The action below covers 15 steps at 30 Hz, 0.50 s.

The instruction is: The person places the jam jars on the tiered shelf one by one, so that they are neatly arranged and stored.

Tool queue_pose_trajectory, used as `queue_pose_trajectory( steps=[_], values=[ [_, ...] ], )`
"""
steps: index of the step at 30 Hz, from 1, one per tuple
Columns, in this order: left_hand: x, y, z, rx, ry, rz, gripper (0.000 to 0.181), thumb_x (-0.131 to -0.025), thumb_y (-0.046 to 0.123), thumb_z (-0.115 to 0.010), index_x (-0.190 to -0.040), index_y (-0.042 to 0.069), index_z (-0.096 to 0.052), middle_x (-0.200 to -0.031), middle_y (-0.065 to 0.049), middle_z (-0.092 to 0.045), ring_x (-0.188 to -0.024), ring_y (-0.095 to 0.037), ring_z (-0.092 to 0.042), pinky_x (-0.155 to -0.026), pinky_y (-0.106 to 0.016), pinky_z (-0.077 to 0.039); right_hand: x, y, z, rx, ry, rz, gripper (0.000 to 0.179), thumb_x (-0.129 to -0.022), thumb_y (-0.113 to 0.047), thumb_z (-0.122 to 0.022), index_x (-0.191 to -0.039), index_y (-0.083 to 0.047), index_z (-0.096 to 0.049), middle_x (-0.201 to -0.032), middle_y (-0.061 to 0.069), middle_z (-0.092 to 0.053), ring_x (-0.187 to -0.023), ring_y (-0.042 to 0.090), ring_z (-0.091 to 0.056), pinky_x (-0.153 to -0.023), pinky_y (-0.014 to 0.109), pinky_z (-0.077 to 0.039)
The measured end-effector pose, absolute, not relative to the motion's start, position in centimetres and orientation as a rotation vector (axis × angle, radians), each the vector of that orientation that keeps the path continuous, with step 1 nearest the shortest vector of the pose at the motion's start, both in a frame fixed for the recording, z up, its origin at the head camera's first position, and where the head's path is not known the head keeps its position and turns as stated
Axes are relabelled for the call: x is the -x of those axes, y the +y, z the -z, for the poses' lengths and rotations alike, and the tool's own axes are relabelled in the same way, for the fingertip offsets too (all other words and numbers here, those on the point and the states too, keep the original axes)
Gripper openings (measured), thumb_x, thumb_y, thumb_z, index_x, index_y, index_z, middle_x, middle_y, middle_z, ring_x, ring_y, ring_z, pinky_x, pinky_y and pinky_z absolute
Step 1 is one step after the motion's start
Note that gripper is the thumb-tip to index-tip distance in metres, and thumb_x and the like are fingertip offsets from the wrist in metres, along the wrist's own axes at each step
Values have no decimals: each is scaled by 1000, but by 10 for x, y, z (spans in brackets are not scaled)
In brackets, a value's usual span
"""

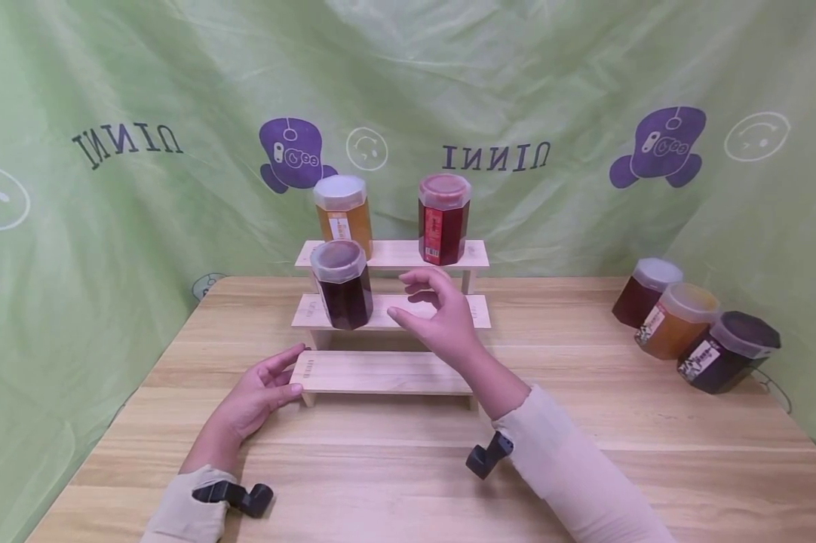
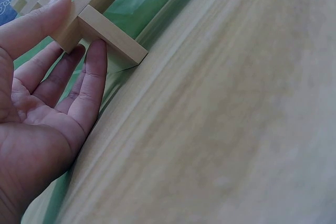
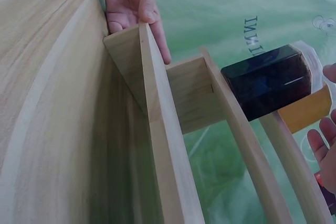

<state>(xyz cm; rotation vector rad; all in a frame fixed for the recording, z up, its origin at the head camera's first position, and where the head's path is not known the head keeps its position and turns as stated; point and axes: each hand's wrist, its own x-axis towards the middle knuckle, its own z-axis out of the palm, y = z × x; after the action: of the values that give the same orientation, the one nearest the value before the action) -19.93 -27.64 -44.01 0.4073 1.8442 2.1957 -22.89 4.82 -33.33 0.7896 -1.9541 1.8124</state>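
A three-step wooden display stand (image 1: 388,372) stands mid-table. My left hand (image 1: 257,394) holds the left end of its lowest step, thumb at the front edge and fingers behind; the left wrist view shows the thumb on the board (image 2: 107,34). On the middle step, toward the left, sits a dark jar (image 1: 348,300) with a translucent lid. My right hand (image 1: 442,313) hovers to the right of that jar, fingers and thumb curved apart, holding nothing. An amber jar (image 1: 356,220) and a red jar (image 1: 443,226) are on the top step, left and right.
At the table's right side, a dark red jar (image 1: 637,300), an orange jar (image 1: 673,326) and a blackish jar (image 1: 723,360) stand in a slanting row. A green printed curtain (image 1: 408,90) hangs behind the wooden table (image 1: 374,475).
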Motion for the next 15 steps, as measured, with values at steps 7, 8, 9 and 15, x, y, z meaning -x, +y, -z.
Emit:
queue_pose_trajectory(
  steps=[7, 8, 9, 15],
  values=[
    [199, -277, 440, -423, 1822, -2209, 77, -84, -14, -61, -149, -11, -19, -129, 7, -59, -109, -15, -62, -87, -32, -55, 227, 60, 339, -814, -1925, -1833, 43, -76, 5, -78, -115, 8, -59, -116, 17, -57, -103, 44, -56, -91, 40, -54],
    [199, -277, 440, -426, 1823, -2209, 77, -84, -14, -61, -149, -11, -19, -129, 7, -59, -109, -15, -62, -87, -32, -55, 227, 61, 340, -816, -1924, -1837, 43, -77, 5, -78, -115, 8, -59, -116, 18, -57, -103, 45, -56, -91, 40, -54],
    [199, -276, 440, -429, 1825, -2209, 77, -84, -14, -61, -149, -11, -19, -129, 7, -58, -109, -15, -62, -87, -31, -55, 227, 63, 341, -815, -1926, -1837, 43, -77, 5, -78, -115, 8, -59, -116, 17, -57, -103, 45, -56, -91, 39, -54],
    [198, -276, 439, -439, 1830, -2207, 78, -84, -14, -60, -149, -12, -17, -130, 8, -57, -110, -15, -62, -88, -31, -55, 224, 74, 344, -774, -1934, -1838, 42, -76, 5, -78, -114, 7, -61, -115, 18, -58, -102, 39, -57, -91, 38, -53]
  ],
)
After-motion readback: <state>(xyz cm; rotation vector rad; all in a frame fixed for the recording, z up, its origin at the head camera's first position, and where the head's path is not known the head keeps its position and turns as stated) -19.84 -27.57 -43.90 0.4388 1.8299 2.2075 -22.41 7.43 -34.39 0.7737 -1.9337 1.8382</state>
